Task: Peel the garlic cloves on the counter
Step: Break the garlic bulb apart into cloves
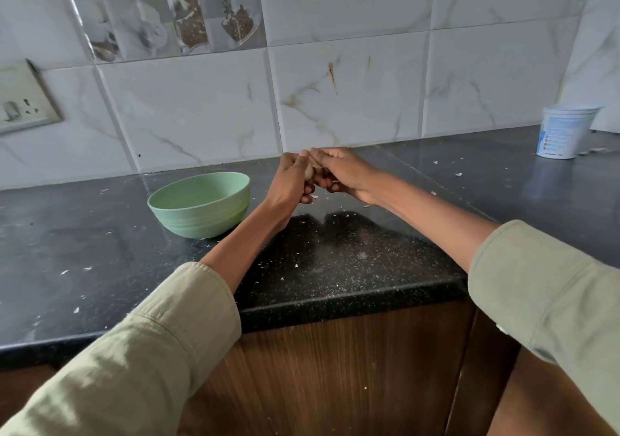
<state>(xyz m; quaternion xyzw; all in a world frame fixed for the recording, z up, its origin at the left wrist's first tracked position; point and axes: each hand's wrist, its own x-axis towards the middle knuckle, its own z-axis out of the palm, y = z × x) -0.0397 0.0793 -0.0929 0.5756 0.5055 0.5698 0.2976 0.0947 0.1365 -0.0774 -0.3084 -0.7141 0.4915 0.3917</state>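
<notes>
Both my hands meet above the back of the black counter (pixel 335 268), close to the tiled wall. My left hand (pixel 290 180) grips a pale garlic clove (pixel 308 173) between thumb and curled fingers. My right hand (pixel 339 170) pinches the same clove from the right, its fingertips at the clove's top edge. Most of the clove is hidden by the fingers. Small white flakes of garlic skin (pixel 314 197) lie on the counter under and around the hands.
A light green bowl (pixel 201 206) stands on the counter just left of my left hand. A white plastic tub (pixel 562 132) stands at the far right by the wall. A wall socket (pixel 23 100) is at the left. Wooden cabinet fronts (pixel 335 368) lie below the counter edge.
</notes>
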